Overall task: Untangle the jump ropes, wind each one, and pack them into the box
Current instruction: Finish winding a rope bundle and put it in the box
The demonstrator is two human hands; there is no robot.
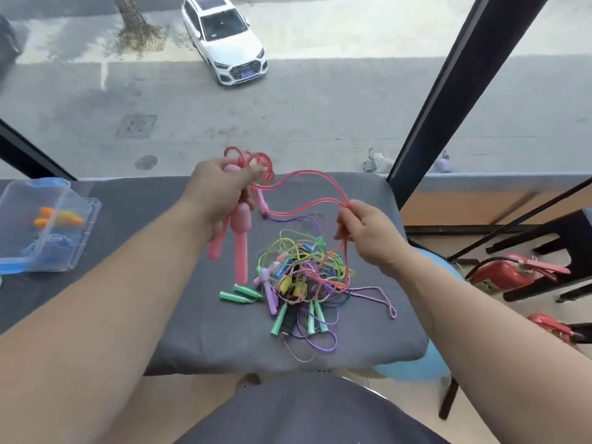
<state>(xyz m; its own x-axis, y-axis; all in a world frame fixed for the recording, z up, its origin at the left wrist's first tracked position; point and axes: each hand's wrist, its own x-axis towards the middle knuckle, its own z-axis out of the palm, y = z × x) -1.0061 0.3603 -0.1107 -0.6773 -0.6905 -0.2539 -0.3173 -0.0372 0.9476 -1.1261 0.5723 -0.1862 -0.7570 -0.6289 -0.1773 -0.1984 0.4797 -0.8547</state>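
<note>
My left hand (221, 190) grips the two pink handles (238, 238) of a pink jump rope, with coils of its cord (256, 161) bunched above the fist. From there the pink cord (307, 177) runs in loops to my right hand (365, 232), which pinches it above the table. Below lies a tangled pile of jump ropes (301, 277) with green, purple, yellow and blue handles and cords, and the pink cord trails down into it. A clear plastic box (83, 225) with a blue lid stands at the left edge, with orange and blue handles inside.
The ropes lie on a table under a grey cloth (192, 315), set against a large window with a black frame (448, 91). Red fire extinguishers (506, 274) and dark stools stand on the floor to the right. A blue balloon-like object (426, 363) sits under the table's right edge.
</note>
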